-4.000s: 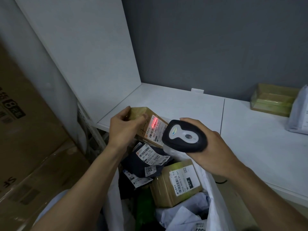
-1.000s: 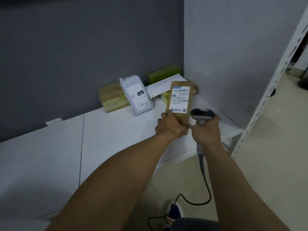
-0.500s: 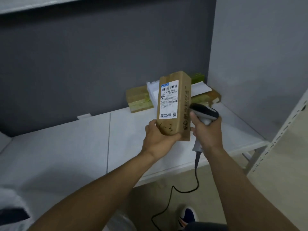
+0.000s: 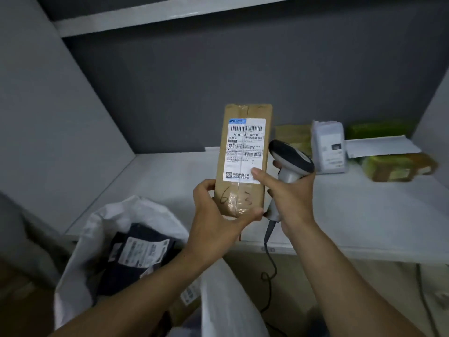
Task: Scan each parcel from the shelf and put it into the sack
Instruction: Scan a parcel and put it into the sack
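A tall brown cardboard parcel (image 4: 244, 156) with a white barcode label stands upright above the white shelf (image 4: 170, 181). My left hand (image 4: 218, 215) grips its lower end. My right hand (image 4: 291, 198) holds the grey corded barcode scanner (image 4: 290, 161) just right of the parcel, its thumb touching the label's lower corner. The scanner's head sits beside the label; no scan light is visible. The white sack (image 4: 97, 229) stands open at lower left, with a dark parcel (image 4: 138, 254) and other labelled parcels inside.
More parcels lie at the shelf's back right: a grey poly bag (image 4: 329, 147), a white envelope (image 4: 381, 145), several green-taped boxes (image 4: 398, 166). An upper shelf board (image 4: 170, 15) runs overhead. The scanner cable (image 4: 269, 271) hangs to the floor.
The parcel has come left from the shelf's right corner toward the sack and turned label-on to me. My right thumb now touches the label. The sack has come into view.
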